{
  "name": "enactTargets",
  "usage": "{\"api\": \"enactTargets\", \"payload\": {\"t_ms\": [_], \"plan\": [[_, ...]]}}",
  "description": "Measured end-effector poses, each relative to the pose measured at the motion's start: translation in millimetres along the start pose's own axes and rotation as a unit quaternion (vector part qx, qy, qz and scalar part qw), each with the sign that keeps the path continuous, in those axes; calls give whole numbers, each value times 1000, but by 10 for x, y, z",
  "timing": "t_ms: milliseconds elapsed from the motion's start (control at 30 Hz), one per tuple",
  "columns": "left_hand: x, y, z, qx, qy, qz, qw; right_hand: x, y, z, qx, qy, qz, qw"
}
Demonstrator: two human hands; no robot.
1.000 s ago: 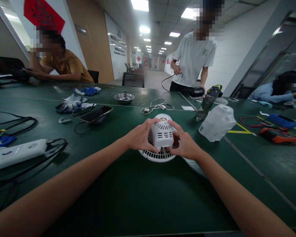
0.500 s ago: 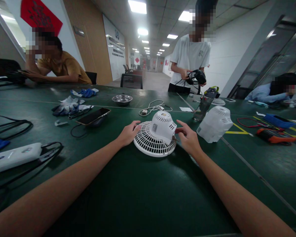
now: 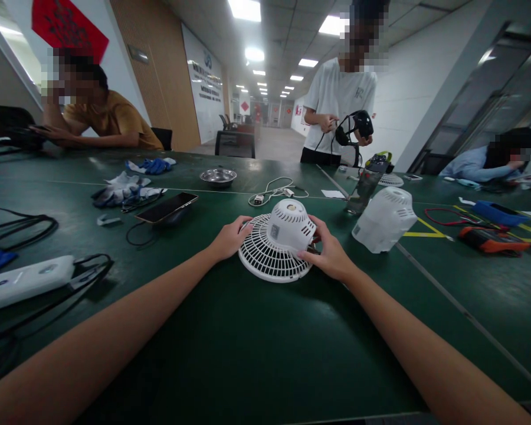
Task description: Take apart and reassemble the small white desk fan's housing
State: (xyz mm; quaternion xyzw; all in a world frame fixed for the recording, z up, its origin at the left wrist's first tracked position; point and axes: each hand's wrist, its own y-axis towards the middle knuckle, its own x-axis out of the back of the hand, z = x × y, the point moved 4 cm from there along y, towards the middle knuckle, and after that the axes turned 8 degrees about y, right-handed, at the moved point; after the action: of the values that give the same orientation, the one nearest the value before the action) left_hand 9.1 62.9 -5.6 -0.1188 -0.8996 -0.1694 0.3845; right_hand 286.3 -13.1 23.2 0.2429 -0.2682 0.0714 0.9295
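A white fan head lies grille-down on the green table, its round slatted grille (image 3: 265,260) below and its vented motor housing (image 3: 287,227) on top. At the grille's left edge, my left hand (image 3: 230,238) holds the rim between thumb and fingers. My right hand (image 3: 330,251) grips the right side of the housing, fingers behind and thumb in front. Part of the housing's right side is hidden by that hand. Farther right stands a separate white plastic cover (image 3: 384,221) with vent slots.
Behind the fan are a white cable (image 3: 272,192) and a metal bowl (image 3: 218,176). Leftward lie a phone (image 3: 168,208), gloves (image 3: 126,189) and a power strip (image 3: 30,280). A bottle (image 3: 363,189) and orange multimeter (image 3: 491,241) are right. A standing person (image 3: 338,100) holds black headgear.
Both hands were around the housing, then came apart with the fan head turned. My right hand has since closed on the housing's right side. My left hand is now at the grille rim.
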Motion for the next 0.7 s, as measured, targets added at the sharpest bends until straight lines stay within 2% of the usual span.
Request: {"api": "enactTargets", "payload": {"t_ms": [167,267,400,500,567,633,700], "plan": [[14,-29,-18,5,-17,7,1000,-42,-3,32,-10,-32,-18,999],[24,-38,11,2,-54,-8,999,-39,-17,53,-25,-23,-36,999],[89,-34,59,-35,-165,-113,979,-18,-17,96,-61,106,-66,990],[130,-21,72,-71,-202,-187,959,-27,-10,77,-108,220,-119,962],[99,9,77,-73,-206,-180,959,-84,-15,45,-142,269,-130,944],[13,47,79,-60,-246,-126,959,-190,-29,15,-176,317,-94,927],[-94,69,73,-31,-330,-62,941,-302,-50,-4,-203,357,-41,911]]}}
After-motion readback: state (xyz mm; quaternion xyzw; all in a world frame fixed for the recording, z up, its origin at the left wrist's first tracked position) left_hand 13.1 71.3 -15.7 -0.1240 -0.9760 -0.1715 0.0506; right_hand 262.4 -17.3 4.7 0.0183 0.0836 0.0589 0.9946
